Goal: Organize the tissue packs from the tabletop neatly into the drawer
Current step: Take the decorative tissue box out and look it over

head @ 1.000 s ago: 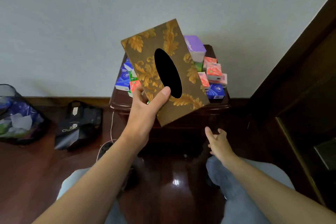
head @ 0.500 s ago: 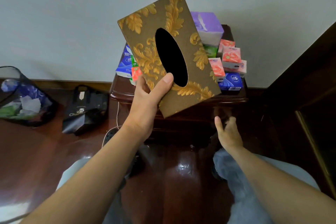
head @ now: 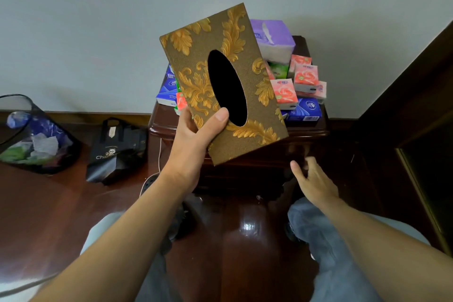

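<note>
"Cha…" showed on the bag [head: 115,152] at left. The left hand [head: 193,144] pinched the gold box [head: 220,81] at frame centre; the right hand [head: 316,181], fingers loosely spread, held nothing.

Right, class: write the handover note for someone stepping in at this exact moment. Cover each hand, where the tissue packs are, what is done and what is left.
Left hand: gripping the brown-and-gold tissue box cover, held up tilted in front of the nightstand.
Right hand: open, empty, fingers spread, reaching toward the nightstand's dark front; no open drawer is visible.
Tissue packs: all piled on the nightstand top: purple pack, pink rose packs, blue packs, a green one.
Done: no packs stowed.
Left: put the cover aside, open the drawer, arrange the packs inside.
</note>
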The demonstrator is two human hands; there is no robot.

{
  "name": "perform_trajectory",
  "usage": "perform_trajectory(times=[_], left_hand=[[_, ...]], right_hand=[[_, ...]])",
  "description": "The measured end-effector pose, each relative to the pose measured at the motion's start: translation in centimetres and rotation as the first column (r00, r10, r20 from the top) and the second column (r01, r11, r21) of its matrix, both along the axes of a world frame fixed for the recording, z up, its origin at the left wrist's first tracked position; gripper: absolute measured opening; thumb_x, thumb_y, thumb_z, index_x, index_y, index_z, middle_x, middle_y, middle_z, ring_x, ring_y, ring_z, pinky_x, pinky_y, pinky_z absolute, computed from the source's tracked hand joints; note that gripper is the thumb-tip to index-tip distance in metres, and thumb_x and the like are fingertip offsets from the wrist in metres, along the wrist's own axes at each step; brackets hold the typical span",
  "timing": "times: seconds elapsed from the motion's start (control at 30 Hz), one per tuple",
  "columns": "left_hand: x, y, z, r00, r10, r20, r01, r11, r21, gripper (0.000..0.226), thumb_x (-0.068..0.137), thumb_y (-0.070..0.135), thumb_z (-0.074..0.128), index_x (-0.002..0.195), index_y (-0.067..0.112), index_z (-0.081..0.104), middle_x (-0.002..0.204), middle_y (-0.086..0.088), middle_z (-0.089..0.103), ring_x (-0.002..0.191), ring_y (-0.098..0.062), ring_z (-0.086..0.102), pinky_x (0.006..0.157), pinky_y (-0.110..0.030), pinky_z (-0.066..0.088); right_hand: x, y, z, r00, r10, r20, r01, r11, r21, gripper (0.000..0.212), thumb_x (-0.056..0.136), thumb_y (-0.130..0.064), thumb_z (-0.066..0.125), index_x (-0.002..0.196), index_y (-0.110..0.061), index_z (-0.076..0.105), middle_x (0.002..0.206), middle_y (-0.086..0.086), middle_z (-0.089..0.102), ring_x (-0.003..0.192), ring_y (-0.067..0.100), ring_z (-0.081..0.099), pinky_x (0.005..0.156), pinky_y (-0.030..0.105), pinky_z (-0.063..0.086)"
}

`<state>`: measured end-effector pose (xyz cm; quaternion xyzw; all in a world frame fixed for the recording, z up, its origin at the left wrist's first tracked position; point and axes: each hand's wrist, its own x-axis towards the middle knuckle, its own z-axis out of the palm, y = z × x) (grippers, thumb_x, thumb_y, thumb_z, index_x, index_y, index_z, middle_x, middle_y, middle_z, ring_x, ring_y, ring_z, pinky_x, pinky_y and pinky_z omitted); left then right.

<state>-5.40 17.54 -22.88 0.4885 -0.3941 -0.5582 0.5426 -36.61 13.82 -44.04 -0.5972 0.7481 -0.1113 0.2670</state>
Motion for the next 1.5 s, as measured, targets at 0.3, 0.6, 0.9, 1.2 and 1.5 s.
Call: perform_trajectory(times=[0.3, 0.6, 0.9, 1.2, 1.5], left_hand=[[2.0, 2.0, 0.1, 0.998, 0.051, -0.024, -0.05, 0.998, 0.031, 0.084, 0.073, 0.057, 0.087, 0.143, 0.034, 0.047, 0.137, -0.004, 0.067, 0.124, -0.029, 0.067, 0.107, -0.059, 0.05], [3.3, 4.2, 0.0, 0.995, 0.081, -0.062, -0.077, 0.995, 0.064, 0.086, 0.07, 0.057, 0.085, 0.143, 0.03, 0.048, 0.135, -0.003, 0.068, 0.123, -0.028, 0.067, 0.103, -0.052, 0.053], [8.9, 8.3, 0.7, 0.972, 0.228, -0.057, -0.222, 0.97, 0.097, 0.089, 0.067, 0.054, 0.092, 0.141, 0.026, 0.05, 0.129, -0.005, 0.071, 0.111, -0.026, 0.074, 0.079, -0.043, 0.063], [12.0, 11.5, -0.2, 0.97, 0.24, -0.032, -0.232, 0.959, 0.164, 0.091, 0.069, 0.06, 0.089, 0.143, 0.027, 0.049, 0.131, -0.008, 0.07, 0.115, -0.037, 0.07, 0.099, -0.074, 0.048], [11.1, 14.1, -1.4, 0.989, 0.146, -0.016, -0.138, 0.962, 0.236, 0.099, 0.06, 0.061, 0.092, 0.141, 0.025, 0.048, 0.119, 0.0, 0.076, 0.102, -0.018, 0.077, 0.073, -0.03, 0.063]], right_hand=[[-1.7, 0.8, 3.4, 0.918, 0.29, -0.272, -0.263, 0.956, 0.13, 0.06, 0.095, -0.081, 0.019, 0.138, -0.046, 0.041, 0.148, -0.013, 0.047, 0.111, 0.029, 0.067, 0.083, 0.043, 0.049], [6.7, 4.6, 5.9, 0.708, 0.338, -0.62, -0.508, 0.853, -0.115, 0.062, 0.102, -0.065, 0.039, 0.108, -0.018, 0.078, 0.104, 0.006, 0.076, 0.099, 0.032, 0.068, 0.1, 0.049, 0.049], [17.4, 6.5, 6.1, 0.768, 0.544, -0.338, -0.549, 0.831, 0.088, 0.049, 0.091, -0.039, 0.075, 0.133, -0.032, 0.05, 0.127, -0.007, 0.062, 0.12, 0.022, 0.059, 0.097, 0.042, 0.052], [17.7, 10.0, 6.3, 0.681, 0.613, -0.401, -0.593, 0.782, 0.189, 0.037, 0.089, -0.009, 0.075, 0.114, -0.028, 0.054, 0.116, -0.007, 0.065, 0.106, 0.019, 0.066, 0.075, 0.031, 0.046], [17.3, 14.2, 6.7, 0.661, 0.671, -0.336, -0.631, 0.739, 0.236, 0.034, 0.09, -0.012, 0.076, 0.112, -0.027, 0.055, 0.116, -0.004, 0.067, 0.106, 0.022, 0.066, 0.083, 0.036, 0.055]])
